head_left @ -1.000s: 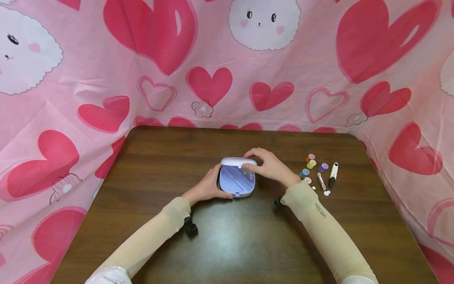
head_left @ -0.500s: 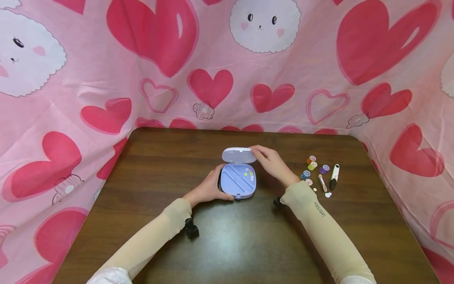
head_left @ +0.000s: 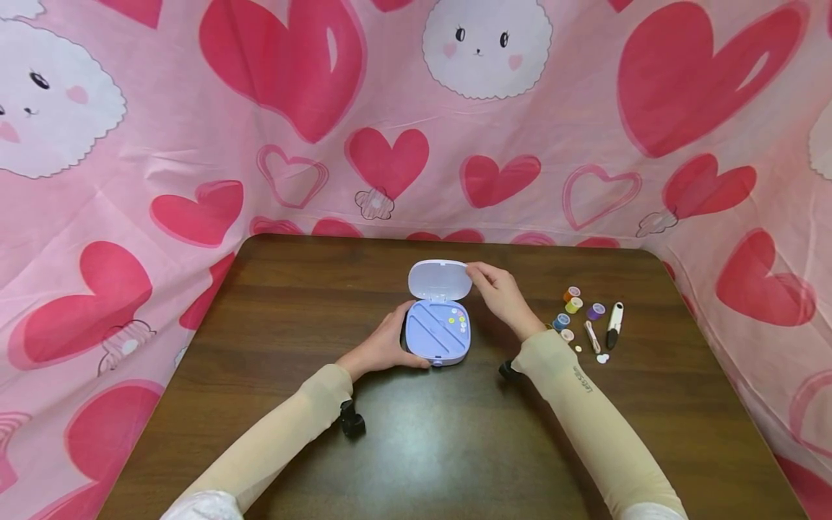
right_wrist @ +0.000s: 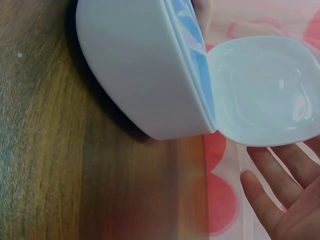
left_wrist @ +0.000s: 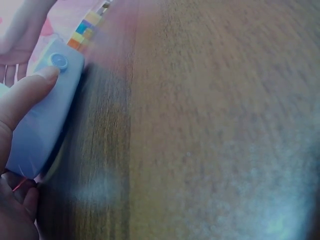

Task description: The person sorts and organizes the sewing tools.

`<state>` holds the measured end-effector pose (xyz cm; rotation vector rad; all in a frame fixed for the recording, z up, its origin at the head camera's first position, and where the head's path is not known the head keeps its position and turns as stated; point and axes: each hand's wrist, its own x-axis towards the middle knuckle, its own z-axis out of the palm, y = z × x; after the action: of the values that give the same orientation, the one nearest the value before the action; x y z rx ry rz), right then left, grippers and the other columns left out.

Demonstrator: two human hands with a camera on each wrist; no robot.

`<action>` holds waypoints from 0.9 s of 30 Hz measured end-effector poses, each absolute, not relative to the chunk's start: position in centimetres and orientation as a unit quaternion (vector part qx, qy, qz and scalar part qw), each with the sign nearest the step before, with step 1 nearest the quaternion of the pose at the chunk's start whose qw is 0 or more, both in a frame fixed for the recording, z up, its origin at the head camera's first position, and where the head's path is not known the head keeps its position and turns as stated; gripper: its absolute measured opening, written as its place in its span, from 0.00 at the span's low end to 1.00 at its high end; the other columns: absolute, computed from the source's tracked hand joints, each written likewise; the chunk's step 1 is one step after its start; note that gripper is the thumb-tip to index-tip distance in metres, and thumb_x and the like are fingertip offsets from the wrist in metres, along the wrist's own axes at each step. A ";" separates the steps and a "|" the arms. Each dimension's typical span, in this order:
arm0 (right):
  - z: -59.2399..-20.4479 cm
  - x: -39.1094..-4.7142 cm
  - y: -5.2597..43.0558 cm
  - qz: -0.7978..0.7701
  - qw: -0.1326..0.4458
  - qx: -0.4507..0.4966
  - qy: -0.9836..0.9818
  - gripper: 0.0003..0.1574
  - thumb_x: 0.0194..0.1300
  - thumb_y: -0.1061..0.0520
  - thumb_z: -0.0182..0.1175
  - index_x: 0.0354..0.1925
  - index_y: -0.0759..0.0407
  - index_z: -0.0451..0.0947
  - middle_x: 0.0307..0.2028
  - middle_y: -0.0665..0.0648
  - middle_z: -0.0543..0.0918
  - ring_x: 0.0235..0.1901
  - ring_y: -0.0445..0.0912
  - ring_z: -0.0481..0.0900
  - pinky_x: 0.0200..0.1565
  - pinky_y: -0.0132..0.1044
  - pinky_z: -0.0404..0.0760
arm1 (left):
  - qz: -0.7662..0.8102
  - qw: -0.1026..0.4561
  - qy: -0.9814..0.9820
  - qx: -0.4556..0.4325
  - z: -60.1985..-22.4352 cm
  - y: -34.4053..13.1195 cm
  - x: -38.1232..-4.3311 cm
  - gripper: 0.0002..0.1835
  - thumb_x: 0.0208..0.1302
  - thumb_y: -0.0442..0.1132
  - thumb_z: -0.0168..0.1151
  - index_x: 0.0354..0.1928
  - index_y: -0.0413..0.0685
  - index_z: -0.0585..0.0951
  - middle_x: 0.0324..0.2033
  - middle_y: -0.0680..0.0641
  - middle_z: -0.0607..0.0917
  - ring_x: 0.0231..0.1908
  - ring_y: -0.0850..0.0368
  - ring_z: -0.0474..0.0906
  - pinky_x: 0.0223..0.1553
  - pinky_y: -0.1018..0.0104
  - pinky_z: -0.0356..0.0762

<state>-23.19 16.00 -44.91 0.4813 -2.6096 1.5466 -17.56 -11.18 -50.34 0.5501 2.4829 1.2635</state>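
A small lavender sewing case [head_left: 437, 334] sits on the table with its lid [head_left: 440, 282] raised at the back. Diagonal dividers cross its inside, and several small yellow and pale buttons [head_left: 462, 318] lie in the right corner. My left hand [head_left: 382, 345] grips the case from the left, thumb at the front beside the round latch [left_wrist: 58, 61]. At the lid's right edge is my right hand [head_left: 502, 295]; its fingers [right_wrist: 272, 172] reach behind the lid, loosely extended, while its thumb is out of the right wrist view.
To the right lie several thread spools [head_left: 573, 305], a purple one [head_left: 596, 311] apart from the others. Near them are a white tool with a black end [head_left: 614, 325], a slim pinkish item [head_left: 592, 337] and white discs [head_left: 602, 358]. A heart-print cloth [head_left: 499, 180] hangs behind the table.
The lid has swung up and back from partly closed, uncovering the inside and the buttons. My right hand moved back with it to the lid's right edge; my left hand stays on the case.
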 end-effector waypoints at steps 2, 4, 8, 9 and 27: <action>-45.1 -23.3 16.0 0.504 0.041 0.151 -0.850 0.21 0.81 0.54 0.55 0.59 0.67 0.83 0.53 0.66 0.87 0.49 0.57 0.84 0.55 0.55 0.83 | 0.439 0.150 0.865 0.193 -50.4 -11.1 -17.6 0.68 0.45 0.51 0.88 0.82 0.46 0.51 0.76 0.40 0.63 0.73 0.44 0.61 0.73 0.45 0.62; -45.1 -23.3 16.0 0.501 0.047 0.146 -0.852 0.21 0.81 0.54 0.55 0.59 0.66 0.83 0.54 0.66 0.87 0.49 0.56 0.83 0.55 0.54 0.82 | 0.438 0.148 0.865 0.193 -50.4 -11.1 -17.6 0.68 0.45 0.51 0.88 0.82 0.46 0.51 0.76 0.40 0.64 0.73 0.44 0.61 0.73 0.45 0.62; -45.2 -23.5 15.9 0.505 0.046 0.133 -0.852 0.21 0.81 0.54 0.55 0.59 0.66 0.83 0.53 0.65 0.87 0.48 0.57 0.83 0.54 0.53 0.82 | 0.439 0.147 0.865 0.194 -50.5 -11.1 -17.6 0.68 0.45 0.51 0.88 0.82 0.46 0.51 0.76 0.41 0.64 0.73 0.44 0.61 0.73 0.45 0.62; -45.3 -23.6 15.9 0.509 0.044 0.131 -0.850 0.21 0.82 0.54 0.54 0.59 0.66 0.83 0.53 0.66 0.87 0.48 0.58 0.83 0.54 0.54 0.82 | 0.439 0.148 0.865 0.194 -50.4 -11.2 -17.5 0.68 0.45 0.51 0.88 0.82 0.47 0.51 0.76 0.41 0.64 0.73 0.45 0.61 0.72 0.45 0.62; -45.7 -23.8 16.0 0.537 0.009 0.128 -0.833 0.23 0.81 0.51 0.56 0.60 0.68 0.80 0.53 0.69 0.85 0.46 0.65 0.86 0.52 0.59 0.84 | 0.437 0.150 0.865 0.194 -50.4 -11.3 -17.5 0.69 0.45 0.52 0.87 0.82 0.47 0.51 0.77 0.41 0.62 0.73 0.44 0.60 0.72 0.43 0.63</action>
<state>-23.77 16.01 -45.65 0.3999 -2.6028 1.6785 -17.46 -11.30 -50.43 0.5569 2.4863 1.2566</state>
